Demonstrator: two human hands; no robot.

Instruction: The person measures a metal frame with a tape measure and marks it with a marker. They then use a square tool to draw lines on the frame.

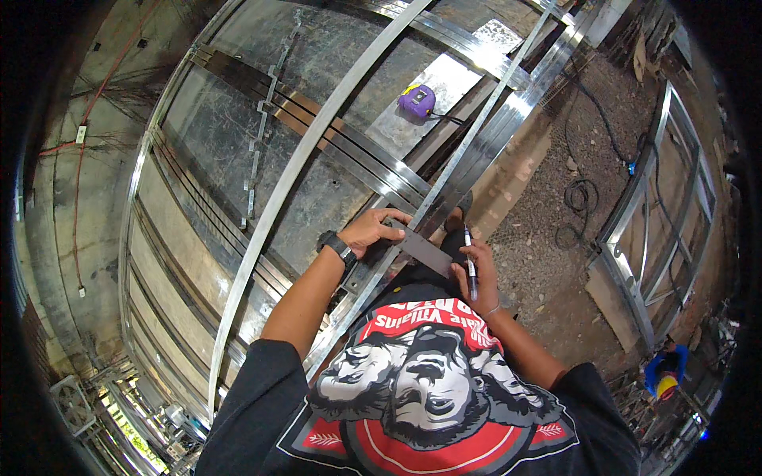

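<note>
Beside one dark worktable (317, 67), left hand (367, 232) grips one plate (427, 252), right hand (483, 276) one marker (470, 260).

Black T-shirt (440, 432): white lettering on a red chest panel (421, 319), inverted in this view; 1 row partly legible, the rest distorted by folds. Purple tape measure (417, 101): small pale mark on its case, unreadable at this size. Marker pen (470, 266): any barrel print too small to read.
</note>
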